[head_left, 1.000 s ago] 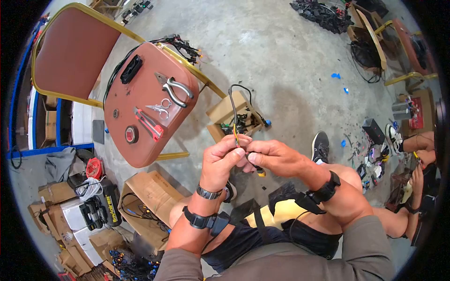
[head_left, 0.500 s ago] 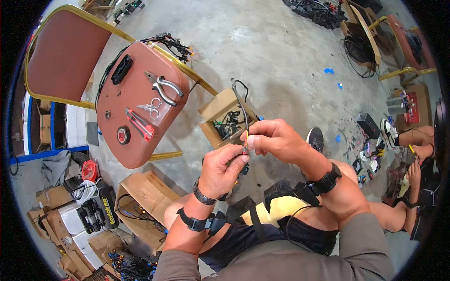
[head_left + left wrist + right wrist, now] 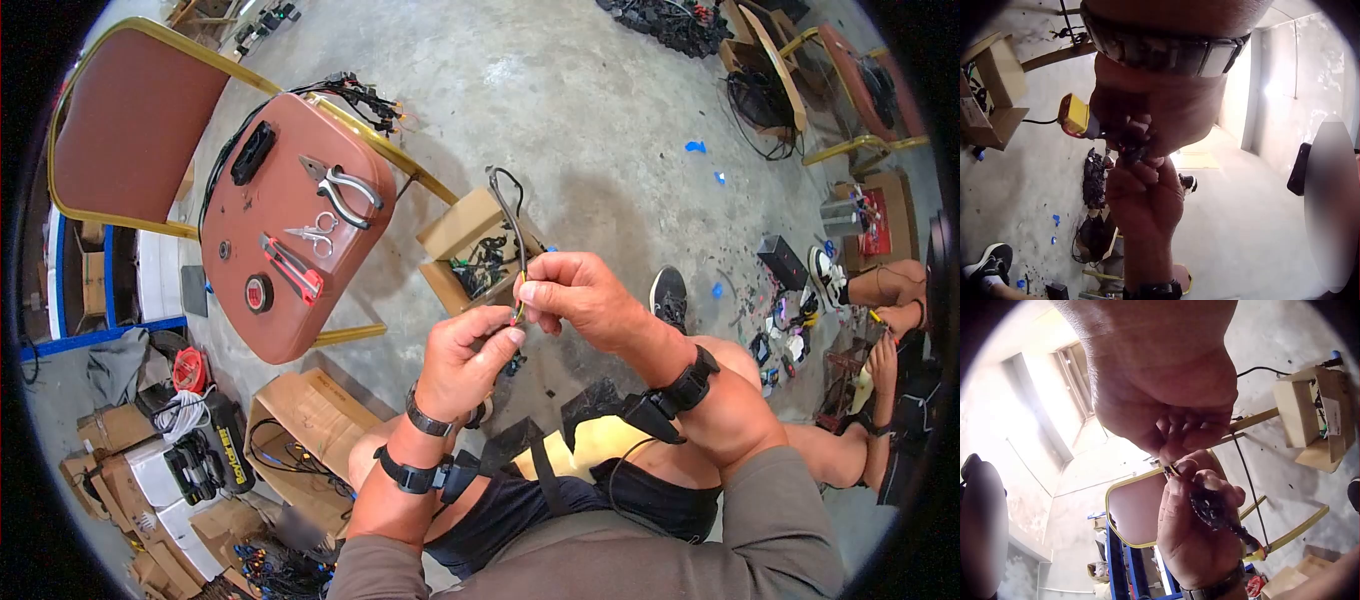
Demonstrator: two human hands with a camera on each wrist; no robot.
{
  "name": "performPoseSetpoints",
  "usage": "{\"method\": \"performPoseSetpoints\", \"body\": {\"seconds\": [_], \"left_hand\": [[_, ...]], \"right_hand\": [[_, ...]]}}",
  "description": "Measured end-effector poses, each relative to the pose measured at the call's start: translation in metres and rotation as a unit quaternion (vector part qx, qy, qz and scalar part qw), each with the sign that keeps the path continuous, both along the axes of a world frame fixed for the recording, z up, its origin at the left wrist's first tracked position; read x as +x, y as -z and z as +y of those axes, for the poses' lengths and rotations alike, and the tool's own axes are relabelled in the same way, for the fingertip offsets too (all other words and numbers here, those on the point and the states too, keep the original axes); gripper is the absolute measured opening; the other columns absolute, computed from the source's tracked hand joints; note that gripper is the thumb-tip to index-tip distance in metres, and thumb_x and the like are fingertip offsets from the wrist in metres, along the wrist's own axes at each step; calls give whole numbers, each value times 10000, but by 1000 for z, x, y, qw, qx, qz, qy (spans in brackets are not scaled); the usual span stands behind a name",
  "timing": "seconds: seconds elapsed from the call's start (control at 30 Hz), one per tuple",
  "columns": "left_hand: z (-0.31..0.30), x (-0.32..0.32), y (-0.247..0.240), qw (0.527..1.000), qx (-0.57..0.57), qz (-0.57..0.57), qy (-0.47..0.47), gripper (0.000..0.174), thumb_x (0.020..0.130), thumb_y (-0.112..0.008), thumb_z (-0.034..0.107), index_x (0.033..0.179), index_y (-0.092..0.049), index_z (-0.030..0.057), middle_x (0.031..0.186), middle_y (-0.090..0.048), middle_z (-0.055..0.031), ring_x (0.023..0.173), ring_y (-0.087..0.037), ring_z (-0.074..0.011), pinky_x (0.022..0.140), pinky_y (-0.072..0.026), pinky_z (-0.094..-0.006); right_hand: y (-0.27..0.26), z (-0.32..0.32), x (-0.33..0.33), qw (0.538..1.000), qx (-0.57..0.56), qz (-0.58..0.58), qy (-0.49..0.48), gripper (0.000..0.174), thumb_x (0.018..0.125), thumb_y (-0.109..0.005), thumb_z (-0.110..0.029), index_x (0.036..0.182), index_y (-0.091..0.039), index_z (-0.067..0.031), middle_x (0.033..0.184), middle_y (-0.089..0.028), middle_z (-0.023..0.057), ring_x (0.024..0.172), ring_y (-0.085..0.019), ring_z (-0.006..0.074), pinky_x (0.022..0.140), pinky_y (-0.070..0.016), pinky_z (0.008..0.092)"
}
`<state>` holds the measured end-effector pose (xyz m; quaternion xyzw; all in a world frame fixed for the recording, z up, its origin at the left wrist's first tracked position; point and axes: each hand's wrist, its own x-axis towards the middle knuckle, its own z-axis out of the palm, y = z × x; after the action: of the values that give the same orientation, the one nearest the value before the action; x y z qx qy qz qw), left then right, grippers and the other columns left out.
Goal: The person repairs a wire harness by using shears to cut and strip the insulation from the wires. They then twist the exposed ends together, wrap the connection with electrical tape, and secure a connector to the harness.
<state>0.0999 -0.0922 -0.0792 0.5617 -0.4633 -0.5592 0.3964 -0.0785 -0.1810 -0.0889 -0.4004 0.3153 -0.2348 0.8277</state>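
A black cable [image 3: 520,232] loops up from between both hands, its thin colored wires [image 3: 518,311] bared near the fingertips. My left hand [image 3: 462,362] pinches the wires between thumb and forefinger. Just above and to the right, my right hand [image 3: 582,300] pinches the cable where the wires come out. In the left wrist view a yellow plug [image 3: 1074,115] sticks out beside the left hand. The right wrist view shows a black bundle [image 3: 1209,509] in the left palm. Fingers hide much of the join.
On the brown chair seat [image 3: 300,170] lie pliers [image 3: 345,193], scissors [image 3: 315,234], a red cutter knife [image 3: 290,270] and a tape roll [image 3: 259,293]. Cardboard boxes [image 3: 460,225] stand on the floor. Another person's hands [image 3: 885,355] are at the right.
The right hand has shifted from beside the left hand to above it on the cable, then slightly lower. The left hand keeps its pinch. The head view has turned a little.
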Motion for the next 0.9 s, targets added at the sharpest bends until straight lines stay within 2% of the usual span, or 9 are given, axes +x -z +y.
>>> {"method": "performPoseSetpoints", "body": {"seconds": [0.03,0.1,0.17,0.23,0.43,0.6,0.73,0.83,0.9], "left_hand": [[1,-1,-3,1000,-1,0,0,216,814,-680,28,1023,-647,-12,873,-669,-43,797,-614,-116,710,-493,-254],[-2,-2,-12,987,62,147,-35,340,797,-701,18,1121,-602,-8,956,-654,-59,860,-604,-125,743,-496,-258],[-4,-2,-13,980,76,181,-32,445,751,-732,-21,1163,-565,-16,1018,-639,-70,898,-598,-130,771,-494,-265],[-2,-4,-3,981,20,190,-29,445,737,-733,-42,1150,-568,-20,1021,-638,-69,917,-593,-126,778,-487,-258],[-3,-1,1,986,27,161,-35,356,746,-710,-42,1090,-622,-6,998,-653,-73,876,-609,-124,731,-506,-262],[-2,-6,2,955,75,286,-30,445,775,-683,44,1199,-565,-23,1008,-655,-149,816,-649,-209,710,-539,-331],[-3,-10,-1,945,87,313,-36,476,785,-679,61,1236,-544,-10,1025,-653,-172,831,-656,-227,716,-542,-342],[-2,-13,3,942,77,324,-33,517,765,-696,34,1251,-526,-3,1040,-648,-173,831,-655,-233,714,-541,-344],[1,-18,8,946,35,322,-24,577,744,-679,-61,1286,-493,6,1009,-651,-136,856,-638,-204,760,-523,-330]], "right_hand": [[-1,0,0,1000,-1,0,0,154,894,-605,-186,865,-599,-35,719,-581,3,596,-517,80,518,-409,226],[-5,-1,2,999,3,6,42,167,881,-625,-200,794,-609,-58,683,-592,-11,575,-521,63,503,-408,221],[-4,-2,1,998,-7,13,65,163,877,-630,-199,799,-613,-56,684,-594,-10,572,-519,60,499,-407,218],[-4,-3,-1,996,-21,20,86,161,874,-635,-197,805,-618,-54,685,-597,-9,568,-517,57,494,-407,216],[-1,-5,0,995,-21,10,102,153,864,-649,-190,814,-615,-49,684,-584,0,570,-515,67,509,-414,217],[-3,-4,1,992,-38,18,115,137,857,-650,-166,801,-609,-48,676,-573,-12,565,-504,54,497,-405,212],[-4,-4,1,987,-76,54,132,109,850,-640,-121,786,-598,-44,669,-562,-29,569,-479,32,492,-386,202],[-9,-3,3,978,-117,77,156,99,844,-640,-94,787,-593,-27,674,-569,-28,591,-479,24,503,-390,200],[-6,-2,3,971,-161,88,151,100,840,-643,-86,788,-592,-18,675,-572,-25,605,-483,22,509,-395,202]]}}
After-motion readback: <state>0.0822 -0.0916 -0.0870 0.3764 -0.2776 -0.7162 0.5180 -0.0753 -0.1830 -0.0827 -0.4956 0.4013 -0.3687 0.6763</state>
